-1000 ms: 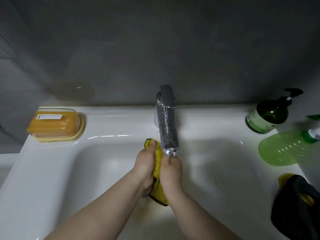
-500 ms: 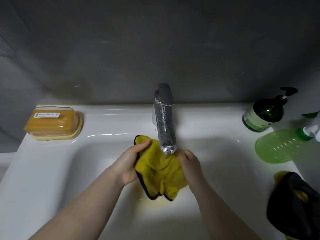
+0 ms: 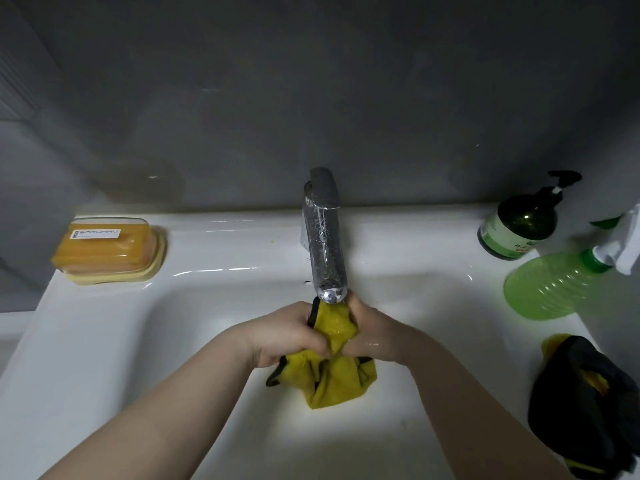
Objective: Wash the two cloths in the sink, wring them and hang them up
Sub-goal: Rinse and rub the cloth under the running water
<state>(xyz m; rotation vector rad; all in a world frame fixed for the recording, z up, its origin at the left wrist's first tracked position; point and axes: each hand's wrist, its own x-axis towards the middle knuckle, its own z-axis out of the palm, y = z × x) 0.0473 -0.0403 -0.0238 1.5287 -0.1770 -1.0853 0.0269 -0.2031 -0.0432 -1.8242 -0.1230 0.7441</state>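
Yellow cloth (image 3: 334, 375) gripped by both hands.

Sink ledge (image 3: 242, 233) bears soap box (image 3: 107, 249), pump bottle (image 3: 519, 226), spray bottle (image 3: 550, 289), perhaps cloth (image 3: 581, 403).

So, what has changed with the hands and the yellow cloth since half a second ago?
The left hand and right hand moved back together, bunching the yellow cloth that was spread under the tap; both still grip it. The dark cloth and the soap box stayed put.
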